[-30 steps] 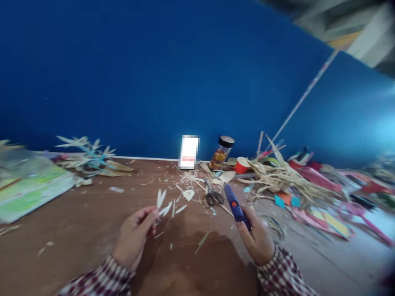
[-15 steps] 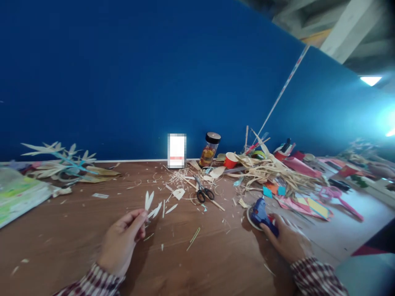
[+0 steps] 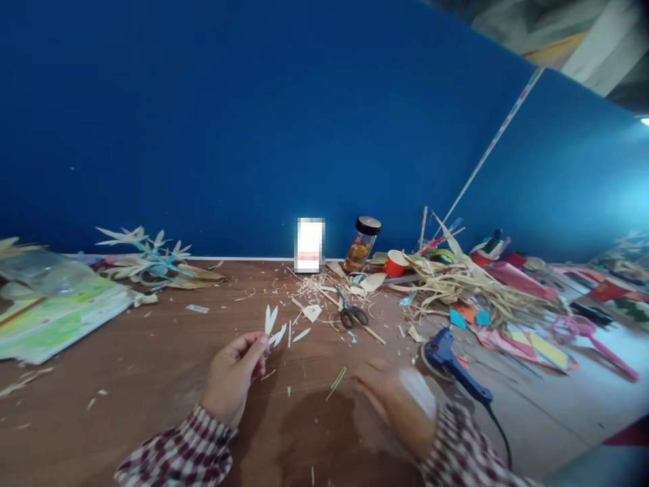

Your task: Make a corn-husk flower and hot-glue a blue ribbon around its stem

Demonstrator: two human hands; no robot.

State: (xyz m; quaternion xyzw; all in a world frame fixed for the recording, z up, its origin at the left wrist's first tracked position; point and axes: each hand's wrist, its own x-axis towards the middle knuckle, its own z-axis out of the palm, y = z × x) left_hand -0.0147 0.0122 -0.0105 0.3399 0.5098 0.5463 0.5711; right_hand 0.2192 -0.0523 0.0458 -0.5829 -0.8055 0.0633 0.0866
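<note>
Your left hand (image 3: 234, 379) has its thumb and fingertips pinched together on the base of a small cluster of pale leaf-shaped petals (image 3: 272, 326), which fan up and away from the fingers over the brown table (image 3: 126, 379). The petals are cream, narrow and pointed, two standing up and a couple leaning right (they look like cut strips of dried husk). Your right hand (image 3: 398, 404) is blurred with motion, low over the table near you; it holds nothing that shows, the fingers look loosely spread, though the blur keeps that from being sure.

Just right of that hand lies a blue glue gun (image 3: 451, 362), nozzle to the far left, its dark cord (image 3: 499, 433) trailing toward you. Both wrists wear red-and-white checked sleeves (image 3: 177, 456).

Farther out, black-handled scissors (image 3: 351, 312) lie among pale shavings, with loose cut petals (image 3: 301, 333) between them and your left hand. Against the blue wall (image 3: 253, 122) stand a jar with a black lid (image 3: 362, 245) and a red paper cup (image 3: 395, 263); a heap of dried straw (image 3: 466, 287) spreads to the right over coloured paper scraps. A white card (image 3: 309, 245) by the wall is blurred out, so its writing cannot be read. At far left lie green sheets (image 3: 55, 318) and a husk branch (image 3: 147, 260).
</note>
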